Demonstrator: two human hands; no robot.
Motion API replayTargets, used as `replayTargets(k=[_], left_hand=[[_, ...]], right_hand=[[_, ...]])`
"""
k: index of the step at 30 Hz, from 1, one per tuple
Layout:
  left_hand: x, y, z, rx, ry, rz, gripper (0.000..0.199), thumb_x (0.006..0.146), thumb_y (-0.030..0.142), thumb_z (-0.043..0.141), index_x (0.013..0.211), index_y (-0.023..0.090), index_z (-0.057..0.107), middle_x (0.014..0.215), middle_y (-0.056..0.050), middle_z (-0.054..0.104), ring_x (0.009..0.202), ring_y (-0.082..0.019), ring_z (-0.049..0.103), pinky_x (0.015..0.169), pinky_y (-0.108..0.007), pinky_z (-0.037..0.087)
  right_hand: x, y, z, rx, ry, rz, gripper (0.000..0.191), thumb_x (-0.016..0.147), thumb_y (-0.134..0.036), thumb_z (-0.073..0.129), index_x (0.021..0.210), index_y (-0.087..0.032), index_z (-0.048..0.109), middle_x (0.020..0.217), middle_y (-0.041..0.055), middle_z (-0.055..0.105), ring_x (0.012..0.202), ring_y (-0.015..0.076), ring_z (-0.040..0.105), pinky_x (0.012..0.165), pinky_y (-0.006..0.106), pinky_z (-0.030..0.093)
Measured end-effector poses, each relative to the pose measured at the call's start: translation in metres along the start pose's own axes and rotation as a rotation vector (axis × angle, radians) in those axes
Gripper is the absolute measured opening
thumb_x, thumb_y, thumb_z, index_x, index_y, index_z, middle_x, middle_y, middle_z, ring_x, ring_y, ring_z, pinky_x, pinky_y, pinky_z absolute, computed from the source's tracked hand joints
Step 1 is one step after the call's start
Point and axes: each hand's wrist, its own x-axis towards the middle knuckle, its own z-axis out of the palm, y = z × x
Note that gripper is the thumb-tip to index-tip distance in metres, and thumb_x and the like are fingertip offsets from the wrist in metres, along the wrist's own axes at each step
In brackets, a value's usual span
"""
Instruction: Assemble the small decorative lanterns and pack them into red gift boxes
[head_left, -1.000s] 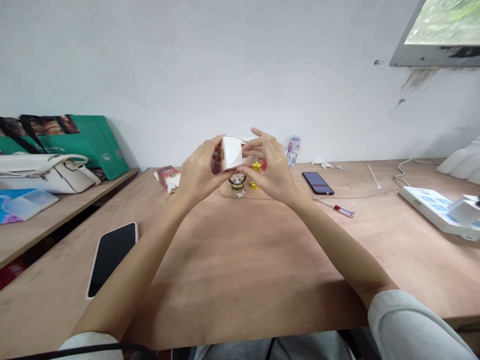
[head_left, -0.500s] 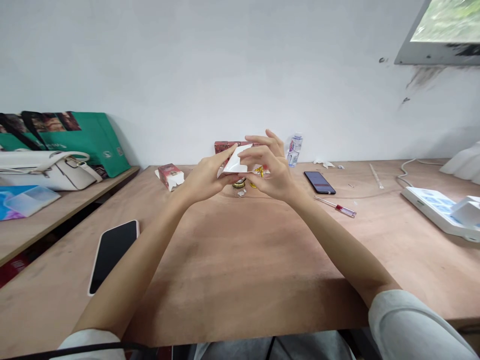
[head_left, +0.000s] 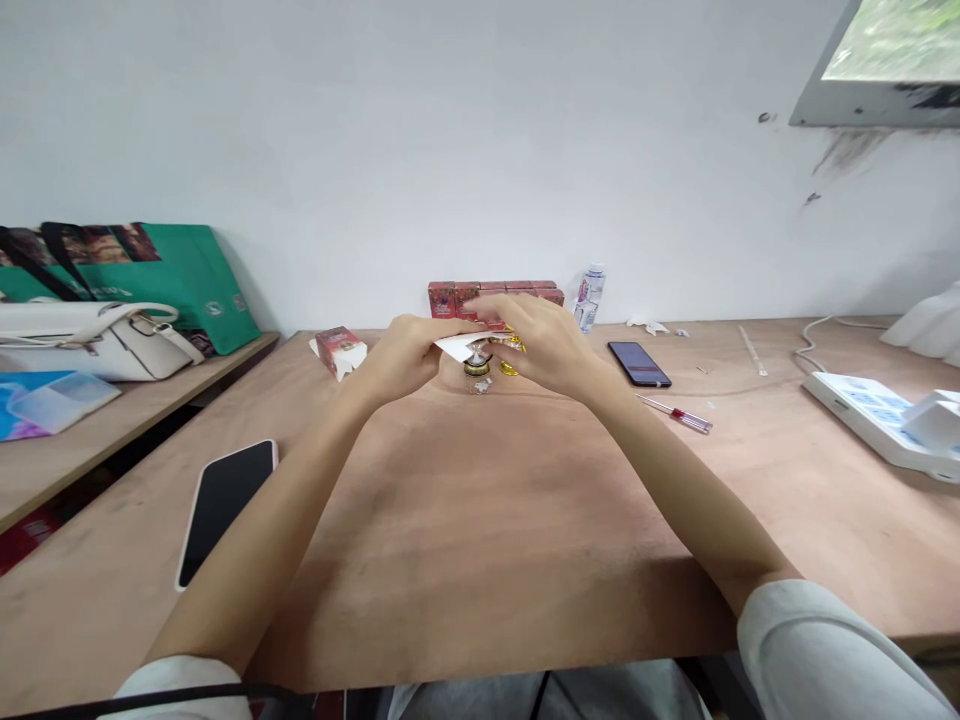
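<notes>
A white piece of folded card (head_left: 454, 347) is held up above the table, tilted so that little of its face shows. My left hand (head_left: 405, 358) grips its left end, thumb on top and the other fingers beneath. At the right end, my right hand (head_left: 551, 345) has its fingers stretched over the card and its thumb below. Behind and under the card stand a small gold-and-dark based ornament (head_left: 476, 368) and a gold piece (head_left: 509, 368), both partly hidden. A small clear piece (head_left: 481, 386) lies in front of them.
Red boxes (head_left: 442, 299) line the wall beside a bottle (head_left: 589, 298). An opened red box (head_left: 341, 352) lies left. Two phones (head_left: 229, 510) (head_left: 639, 364), a screwdriver (head_left: 679, 415) and a power strip (head_left: 885, 420) lie around; bags (head_left: 112, 340) sit on the left table.
The card has tipped flatter, showing less of its white face. My right hand has moved slightly left and lower, its fingers now reaching over the card. More of the red boxes and gold pieces shows.
</notes>
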Motion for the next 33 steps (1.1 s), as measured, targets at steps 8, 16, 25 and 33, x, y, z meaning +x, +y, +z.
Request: replayTargets(k=[8, 16, 25, 33], left_hand=[[0.006, 0.006, -0.018, 0.202, 0.087, 0.044, 0.024, 0.086, 0.036, 0.054, 0.1, 0.032, 0.072, 0.112, -0.001, 0.072, 0.111, -0.025, 0.061, 0.097, -0.044, 0.043], [-0.01, -0.049, -0.05, 0.41, 0.22, -0.187, 0.039, 0.093, 0.057, 0.04, 0.092, 0.032, 0.069, 0.093, 0.003, 0.071, 0.098, -0.023, 0.054, 0.084, -0.046, 0.037], [-0.028, -0.134, -0.018, 0.55, 0.278, -0.435, 0.037, 0.097, 0.047, 0.035, 0.091, 0.028, 0.066, 0.095, -0.001, 0.069, 0.103, -0.024, 0.047, 0.08, -0.044, 0.029], [-0.033, -0.179, 0.012, 0.683, -0.087, -0.402, 0.026, 0.081, 0.02, 0.046, 0.097, 0.021, 0.066, 0.094, -0.012, 0.072, 0.112, -0.033, 0.053, 0.093, -0.056, 0.029]], right_hand=[[-0.005, -0.001, 0.03, -0.236, 0.112, 0.052, 0.03, 0.093, -0.016, 0.037, 0.074, -0.018, 0.06, 0.062, 0.0017, 0.059, 0.058, 0.0131, 0.051, 0.055, 0.026, 0.033], [-0.004, -0.003, 0.032, -0.048, 0.187, -0.026, 0.022, 0.093, -0.031, 0.049, 0.109, -0.018, 0.056, 0.106, 0.0119, 0.065, 0.094, 0.0226, 0.06, 0.079, 0.035, 0.048], [-0.002, 0.016, 0.016, -0.035, 0.296, 0.033, 0.023, 0.083, -0.007, 0.04, 0.098, -0.02, 0.052, 0.082, 0.0049, 0.057, 0.075, 0.0187, 0.053, 0.071, 0.034, 0.045], [-0.019, 0.059, 0.042, 0.074, 0.097, 0.186, 0.025, 0.074, -0.009, 0.044, 0.096, -0.018, 0.05, 0.079, 0.0016, 0.059, 0.069, 0.0144, 0.053, 0.065, 0.027, 0.04]])
